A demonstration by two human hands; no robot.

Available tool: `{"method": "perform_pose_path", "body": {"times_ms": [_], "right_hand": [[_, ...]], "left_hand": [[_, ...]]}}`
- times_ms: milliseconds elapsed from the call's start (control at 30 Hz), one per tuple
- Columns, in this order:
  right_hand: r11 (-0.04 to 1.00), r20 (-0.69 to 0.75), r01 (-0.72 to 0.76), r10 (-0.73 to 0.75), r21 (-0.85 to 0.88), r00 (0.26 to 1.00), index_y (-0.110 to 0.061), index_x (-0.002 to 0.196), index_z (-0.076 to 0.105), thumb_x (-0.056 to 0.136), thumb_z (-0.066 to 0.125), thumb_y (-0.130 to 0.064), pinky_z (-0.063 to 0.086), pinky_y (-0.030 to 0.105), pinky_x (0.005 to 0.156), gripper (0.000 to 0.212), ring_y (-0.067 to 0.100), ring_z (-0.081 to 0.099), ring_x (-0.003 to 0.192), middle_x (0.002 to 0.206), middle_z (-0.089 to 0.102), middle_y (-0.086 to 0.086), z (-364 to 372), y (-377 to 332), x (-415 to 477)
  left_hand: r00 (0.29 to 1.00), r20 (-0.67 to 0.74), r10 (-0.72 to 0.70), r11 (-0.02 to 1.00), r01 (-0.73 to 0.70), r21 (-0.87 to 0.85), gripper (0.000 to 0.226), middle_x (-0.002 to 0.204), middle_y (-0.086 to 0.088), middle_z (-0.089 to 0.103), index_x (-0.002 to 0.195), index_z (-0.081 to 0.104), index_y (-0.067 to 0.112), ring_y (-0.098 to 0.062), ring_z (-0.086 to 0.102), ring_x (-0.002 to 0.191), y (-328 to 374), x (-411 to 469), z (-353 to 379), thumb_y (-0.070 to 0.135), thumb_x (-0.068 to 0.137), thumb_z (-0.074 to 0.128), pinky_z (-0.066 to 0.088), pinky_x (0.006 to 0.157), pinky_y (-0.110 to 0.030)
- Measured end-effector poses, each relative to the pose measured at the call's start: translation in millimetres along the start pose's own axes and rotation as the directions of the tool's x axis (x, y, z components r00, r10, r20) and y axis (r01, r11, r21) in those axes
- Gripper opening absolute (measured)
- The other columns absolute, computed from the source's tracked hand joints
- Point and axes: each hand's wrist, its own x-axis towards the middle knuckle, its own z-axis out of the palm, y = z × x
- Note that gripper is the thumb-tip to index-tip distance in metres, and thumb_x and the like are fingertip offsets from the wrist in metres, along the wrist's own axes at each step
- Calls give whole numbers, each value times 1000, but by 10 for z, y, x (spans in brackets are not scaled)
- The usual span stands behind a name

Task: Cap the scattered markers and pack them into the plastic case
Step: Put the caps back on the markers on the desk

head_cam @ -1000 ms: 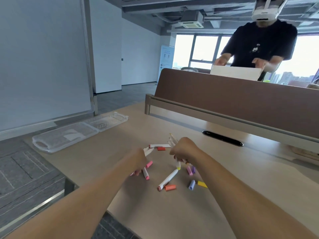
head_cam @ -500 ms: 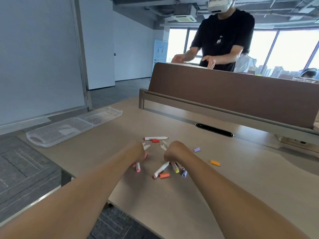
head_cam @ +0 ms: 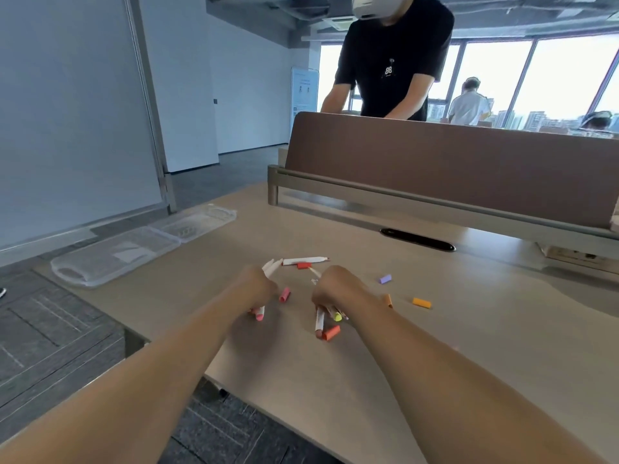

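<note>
Markers (head_cam: 320, 321) in L hand (head_cam: 256, 287), R hand (head_cam: 336, 285).

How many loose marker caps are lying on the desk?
6: red cap farthest, pink cap beside the left hand, coral cap nearest, then purple cap, orange cap and half-hidden orange cap rightward. Hands may hide more.

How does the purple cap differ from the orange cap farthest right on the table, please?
Colour: the purple cap is lilac, the orange cap amber. Place: the purple cap lies farther from the camera, the orange cap nearer and further right. Pose: the purple cap slants up to the right, the orange cap lies almost level. Both lie loose on the table, off any marker.
</note>
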Motion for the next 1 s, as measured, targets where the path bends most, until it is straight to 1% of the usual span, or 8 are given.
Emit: {"method": "perform_pose_path", "body": {"times_ms": [100,300,400,467,600,733,867,1000], "right_hand": [[992,-23,20,-18,122,1000,-13,71,55,87,55,-18,48,29,62,17,22,58,64,67,56,5,9,-3,24],[849,-98,38,17,527,995,-6,75,56,80,61,-16,44,24,47,13,26,56,54,66,58,13,-124,91,205],[759,-130,51,45,649,990,-3,81,62,76,63,-16,42,21,42,14,25,56,48,64,62,14,-243,130,350],[724,-166,69,63,686,984,0,86,64,75,61,-15,47,23,42,19,25,60,50,67,66,15,-294,156,494],[596,-145,70,79,800,986,-4,89,58,82,58,-9,60,52,67,9,29,73,67,74,74,17,-333,202,740],[576,-136,50,108,816,985,-5,93,56,83,56,-8,57,37,53,10,23,69,54,73,74,14,-336,215,929],[564,-126,35,123,825,984,-3,94,58,81,57,-4,58,43,65,13,27,74,71,65,72,11,-314,194,1086],[607,-138,29,135,794,981,-7,81,57,82,58,-7,55,35,59,2,28,73,72,68,73,9,-296,199,1147]], "left_hand": [[997,-75,12,997,-17,-69,12,61,-8,56,88,58,3,-19,51,50,-14,38,-40,16,86,56,33,46,-25],[988,-97,120,991,-125,-45,17,89,-11,64,101,56,8,-26,62,72,122,293,-84,15,86,59,41,52,-26],[966,-161,203,976,-188,107,21,91,-5,56,108,58,9,-24,55,78,227,511,-119,17,89,61,37,57,-28],[952,-167,256,954,-221,205,23,98,-3,55,112,56,13,-22,52,85,302,657,-110,18,90,60,38,67,-29],[924,-143,356,903,-301,306,24,110,-3,62,112,57,19,-23,58,98,415,954,-9,16,89,58,48,82,-34],[908,-139,396,864,-317,391,20,111,-2,64,105,58,23,-24,60,105,502,1184,88,14,87,59,48,83,-33],[909,-74,410,817,-330,473,13,106,-2,65,86,50,25,-25,60,99,510,1341,178,16,85,60,44,74,-30],[902,-60,428,797,-345,495,11,107,-4,65,97,59,20,-27,61,101,473,1418,229,19,86,62,43,74,-30]]}}
